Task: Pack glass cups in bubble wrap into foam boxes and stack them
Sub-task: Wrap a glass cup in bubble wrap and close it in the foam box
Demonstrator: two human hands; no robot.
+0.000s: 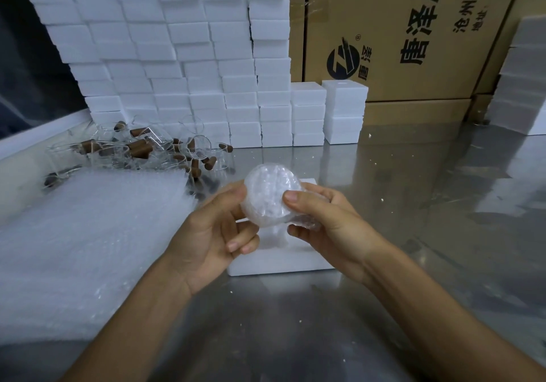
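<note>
Dozens of closed white foam boxes (pixel 165 56) already stand stacked, while left hand (pixel 212 234) and right hand (pixel 322 222) both grip one bubble-wrapped round glass cup (pixel 270 197) above an open white foam box (pixel 280 260), with bare clear glass cups (pixel 141 151) waiting.

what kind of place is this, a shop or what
Most likely a packing station in a warehouse or small factory: a wall of stacked white foam boxes, big printed cardboard cartons behind, and a heap of loose glass cups beside bubble wrap sheets.
</note>
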